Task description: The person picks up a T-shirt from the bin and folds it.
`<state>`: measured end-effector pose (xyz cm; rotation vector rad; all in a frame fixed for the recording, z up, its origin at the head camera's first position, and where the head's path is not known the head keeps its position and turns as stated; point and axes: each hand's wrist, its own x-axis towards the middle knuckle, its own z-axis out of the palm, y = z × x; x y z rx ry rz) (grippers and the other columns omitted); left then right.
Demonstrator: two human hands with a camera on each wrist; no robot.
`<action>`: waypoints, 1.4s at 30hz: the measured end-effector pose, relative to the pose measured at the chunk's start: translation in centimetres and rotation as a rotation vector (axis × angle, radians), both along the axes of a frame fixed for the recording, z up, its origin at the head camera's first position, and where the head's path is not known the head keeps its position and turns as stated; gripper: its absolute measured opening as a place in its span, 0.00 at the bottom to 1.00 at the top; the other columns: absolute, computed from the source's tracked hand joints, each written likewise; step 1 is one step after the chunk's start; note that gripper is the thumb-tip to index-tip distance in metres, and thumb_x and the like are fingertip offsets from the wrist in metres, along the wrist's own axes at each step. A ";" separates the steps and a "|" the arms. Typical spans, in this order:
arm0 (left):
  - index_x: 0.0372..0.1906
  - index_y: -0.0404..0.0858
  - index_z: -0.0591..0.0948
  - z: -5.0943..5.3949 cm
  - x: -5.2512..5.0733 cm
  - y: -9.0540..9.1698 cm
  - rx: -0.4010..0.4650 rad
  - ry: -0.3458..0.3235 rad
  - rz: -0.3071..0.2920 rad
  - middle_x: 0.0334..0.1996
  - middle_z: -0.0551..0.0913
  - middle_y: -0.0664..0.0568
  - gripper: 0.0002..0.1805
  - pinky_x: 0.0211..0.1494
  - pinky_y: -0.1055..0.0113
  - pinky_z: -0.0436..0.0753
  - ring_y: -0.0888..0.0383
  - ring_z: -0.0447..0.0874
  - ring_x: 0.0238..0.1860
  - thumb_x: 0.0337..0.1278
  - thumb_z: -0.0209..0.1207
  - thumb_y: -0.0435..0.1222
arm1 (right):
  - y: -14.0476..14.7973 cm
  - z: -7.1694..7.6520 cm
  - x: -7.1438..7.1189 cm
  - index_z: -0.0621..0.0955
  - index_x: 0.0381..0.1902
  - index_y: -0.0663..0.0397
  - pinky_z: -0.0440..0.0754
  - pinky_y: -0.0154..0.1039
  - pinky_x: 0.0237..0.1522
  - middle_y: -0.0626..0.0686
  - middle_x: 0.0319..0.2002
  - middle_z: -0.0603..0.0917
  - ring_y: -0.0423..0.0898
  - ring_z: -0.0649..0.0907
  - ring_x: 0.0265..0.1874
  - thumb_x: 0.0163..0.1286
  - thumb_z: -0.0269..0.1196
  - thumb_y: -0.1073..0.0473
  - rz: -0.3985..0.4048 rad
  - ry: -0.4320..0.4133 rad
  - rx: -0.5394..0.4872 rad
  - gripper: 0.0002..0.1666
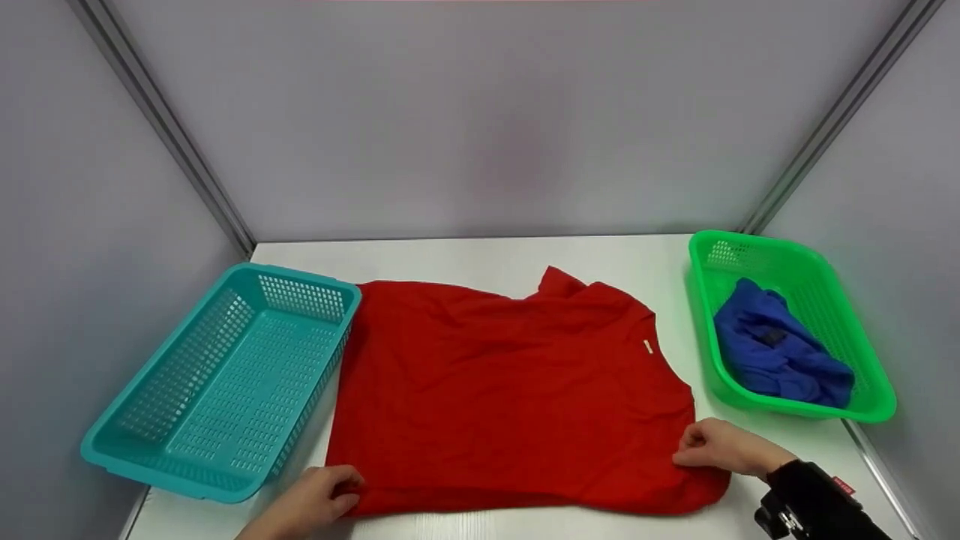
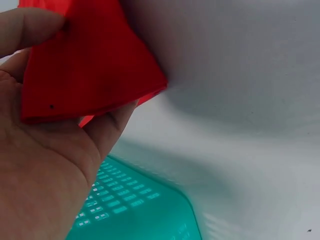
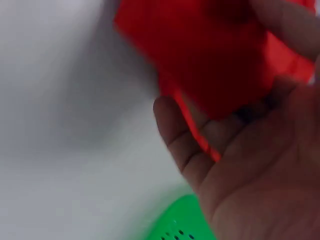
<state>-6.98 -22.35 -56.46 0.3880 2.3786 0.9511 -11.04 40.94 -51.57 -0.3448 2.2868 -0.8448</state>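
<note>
You have the red garment [image 1: 510,390] spread out on the white table [image 1: 465,259], from the centre to the lower part of the head view. Your left hand [image 1: 311,499], at the lower left, pinches its corner: the thumb is on top and the other fingers are under the cloth. Your right hand [image 1: 731,448], at the lower right, also has thumb and fingers clamped on the garment. The teal basket [image 1: 247,390] stands at the left; at the right, the green basket [image 1: 817,292] holds a crumpled blue cloth [image 1: 780,352].
</note>
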 end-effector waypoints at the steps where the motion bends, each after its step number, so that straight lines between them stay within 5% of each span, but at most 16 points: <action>1: 0.42 0.40 0.86 -0.1 0.0 -0.2 0.007 0.019 -0.009 0.35 0.84 0.60 0.05 0.43 0.59 0.83 0.60 0.77 0.34 0.64 0.65 0.31 | 0.0 0.1 0.1 0.84 0.30 0.60 0.71 0.33 0.27 0.45 0.25 0.79 0.40 0.74 0.24 0.66 0.70 0.56 -0.014 -0.008 0.006 0.12; 8: 0.34 0.40 0.83 1.1 0.4 -0.2 0.033 0.082 -0.026 0.28 0.80 0.59 0.04 0.34 0.65 0.76 0.60 0.73 0.29 0.62 0.67 0.30 | -0.6 -0.4 0.9 0.77 0.31 0.55 0.68 0.39 0.31 0.46 0.26 0.74 0.44 0.72 0.26 0.58 0.73 0.56 0.053 -0.036 0.194 0.15; 11: 0.34 0.41 0.83 1.7 0.5 0.2 0.025 0.063 -0.013 0.28 0.80 0.58 0.04 0.34 0.66 0.76 0.60 0.73 0.29 0.62 0.66 0.29 | -0.4 -0.9 1.3 0.71 0.26 0.53 0.62 0.36 0.29 0.43 0.22 0.67 0.40 0.67 0.23 0.55 0.70 0.62 0.092 -0.008 0.136 0.16; 14: 0.34 0.41 0.83 2.0 0.6 0.4 0.015 0.070 -0.008 0.29 0.80 0.58 0.05 0.35 0.65 0.76 0.60 0.73 0.30 0.62 0.66 0.29 | 0.0 -0.7 1.3 0.69 0.27 0.52 0.62 0.35 0.28 0.40 0.23 0.66 0.36 0.68 0.24 0.62 0.68 0.64 0.110 0.065 0.008 0.17; 20: 0.36 0.42 0.83 2.8 0.7 0.1 0.001 0.120 -0.019 0.32 0.81 0.59 0.06 0.37 0.64 0.78 0.60 0.75 0.32 0.60 0.68 0.29 | 0.5 2.4 0.3 0.72 0.34 0.48 0.67 0.34 0.27 0.35 0.25 0.68 0.31 0.69 0.27 0.71 0.68 0.59 0.120 0.316 -0.146 0.14; 25: 0.36 0.44 0.84 4.1 0.7 -0.3 0.032 0.072 -0.027 0.32 0.81 0.58 0.06 0.36 0.65 0.77 0.59 0.75 0.33 0.61 0.68 0.30 | 0.6 5.7 -0.2 0.82 0.44 0.50 0.71 0.32 0.28 0.34 0.27 0.74 0.31 0.72 0.28 0.73 0.66 0.62 0.187 0.302 -0.202 0.04; 28: 0.36 0.44 0.84 4.7 0.5 -0.5 0.047 0.080 0.001 0.31 0.80 0.58 0.05 0.35 0.67 0.76 0.59 0.75 0.32 0.63 0.66 0.30 | 0.4 7.2 -0.6 0.87 0.46 0.49 0.76 0.31 0.32 0.37 0.33 0.83 0.32 0.77 0.32 0.73 0.66 0.62 0.177 0.330 -0.203 0.07; 30: 0.36 0.43 0.84 4.8 0.3 -0.2 0.019 0.163 0.066 0.31 0.81 0.58 0.05 0.36 0.66 0.78 0.61 0.75 0.32 0.63 0.66 0.29 | 0.0 7.7 -1.1 0.88 0.44 0.48 0.77 0.30 0.33 0.38 0.34 0.85 0.33 0.79 0.33 0.71 0.67 0.65 0.168 0.470 -0.198 0.08; 36: 0.41 0.38 0.85 5.0 -1.0 2.4 -0.199 0.434 0.384 0.39 0.86 0.49 0.05 0.46 0.48 0.84 0.49 0.85 0.41 0.63 0.66 0.27 | -2.5 7.4 -3.3 0.89 0.39 0.53 0.71 0.26 0.37 0.43 0.34 0.79 0.39 0.76 0.34 0.54 0.74 0.77 0.056 1.101 -0.054 0.18; 42: 0.39 0.32 0.84 4.7 -3.1 4.3 -0.251 0.679 0.463 0.35 0.84 0.42 0.03 0.36 0.45 0.85 0.40 0.87 0.38 0.63 0.65 0.26 | -4.5 7.2 -5.9 0.90 0.34 0.61 0.63 0.43 0.36 0.54 0.31 0.70 0.54 0.69 0.31 0.50 0.75 0.80 -0.073 1.317 0.060 0.16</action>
